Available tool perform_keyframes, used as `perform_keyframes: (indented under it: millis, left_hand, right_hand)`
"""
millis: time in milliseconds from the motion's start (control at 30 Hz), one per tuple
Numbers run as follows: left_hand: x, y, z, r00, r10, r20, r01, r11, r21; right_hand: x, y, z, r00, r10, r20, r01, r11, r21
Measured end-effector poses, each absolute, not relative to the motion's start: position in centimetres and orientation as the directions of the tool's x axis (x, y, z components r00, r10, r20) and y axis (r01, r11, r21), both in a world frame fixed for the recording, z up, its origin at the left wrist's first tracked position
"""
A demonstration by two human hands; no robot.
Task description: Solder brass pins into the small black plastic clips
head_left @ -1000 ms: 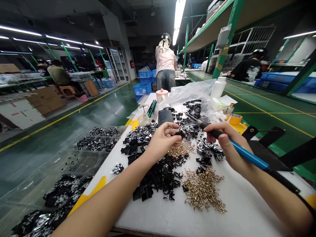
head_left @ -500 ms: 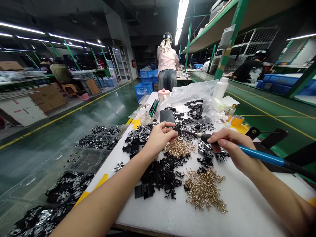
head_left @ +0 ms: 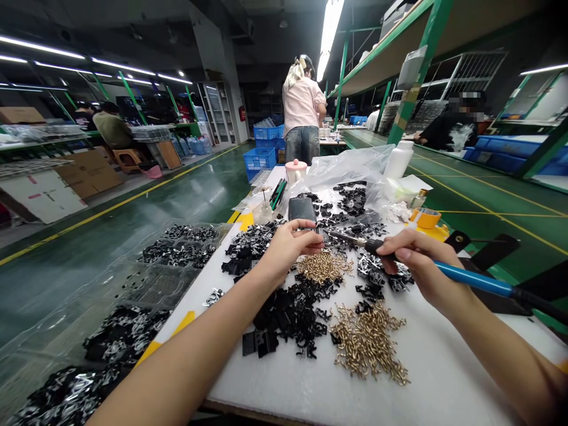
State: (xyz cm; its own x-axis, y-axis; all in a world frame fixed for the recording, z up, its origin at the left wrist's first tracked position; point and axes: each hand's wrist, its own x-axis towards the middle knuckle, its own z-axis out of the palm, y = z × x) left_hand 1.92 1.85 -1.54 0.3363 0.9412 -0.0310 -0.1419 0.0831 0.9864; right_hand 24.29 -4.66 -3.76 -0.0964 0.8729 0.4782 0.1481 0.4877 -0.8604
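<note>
My left hand [head_left: 290,248] is closed in a pinch above the parts, thumb against fingertips. A small dark piece sits at its fingertips, mostly hidden and hard to make out. My right hand [head_left: 421,257] grips a soldering iron [head_left: 473,277] with a blue handle, black grip and thin metal shaft. The iron points left, its tip close to my left fingertips. Beneath the hands lies a pile of small brass-coloured bent pins [head_left: 323,267]. A second brass pin pile [head_left: 368,343] is nearer me. Black clip-like parts [head_left: 288,313] spread left of both piles.
A clear compartment tray [head_left: 146,284] with black and silver parts stands left of the white table [head_left: 275,390]. Behind the hands are a phone [head_left: 302,212], a lidded cup [head_left: 295,170], a white bottle [head_left: 398,158] and orange tape [head_left: 425,218]. Co-workers are farther off.
Both hands have shifted very slightly right in view, with the iron still held. The dark piece at my left fingertips shows less. The co-worker ahead has turned a little to the right.
</note>
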Motion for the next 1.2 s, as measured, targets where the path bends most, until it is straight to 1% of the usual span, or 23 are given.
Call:
perform_keyframes:
  millis: [167, 367, 533, 667, 900, 1033, 1200]
  left_hand:
    - [1.96, 1.81, -1.46, 0.331, 0.942, -0.047, -0.19, 0.115, 0.975]
    - [1.88, 1.71, -1.34, 0.341, 0.94, -0.03, -0.204, 0.105, 0.973]
    - [1.84, 1.77, -1.3, 0.342, 0.938, -0.059, -0.175, 0.125, 0.977]
    - [1.82, 1.75, -1.12, 0.333, 0.939, -0.084, -0.149, 0.14, 0.979]
    - [1.77, 1.65, -0.91, 0.327, 0.941, -0.088, -0.113, 0.131, 0.985]
    - [1.77, 1.7, -1.02, 0.334, 0.939, -0.08, -0.112, 0.124, 0.986]
    - [1.71, 1.77, -1.14, 0.347, 0.935, -0.069, -0.113, 0.114, 0.987]
  right_hand:
    - [24.34, -4.46, -3.55, -0.088, 0.87, 0.485, 0.117, 0.493, -0.862]
    - [24.33, -4.43, -3.41, -0.09, 0.863, 0.497, 0.11, 0.504, -0.856]
    - [24.29, -4.63, -3.48, -0.095, 0.877, 0.472, 0.112, 0.48, -0.87]
    - [24.25, -4.74, -3.48, -0.095, 0.866, 0.49, 0.076, 0.497, -0.864]
    - [23.86, -5.08, -3.23, -0.089, 0.9, 0.427, 0.101, 0.435, -0.895]
    - [23.73, -5.15, -3.18, -0.09, 0.903, 0.42, 0.127, 0.428, -0.895]
    - [23.8, -5.11, -3.23, -0.098, 0.901, 0.424, 0.111, 0.433, -0.894]
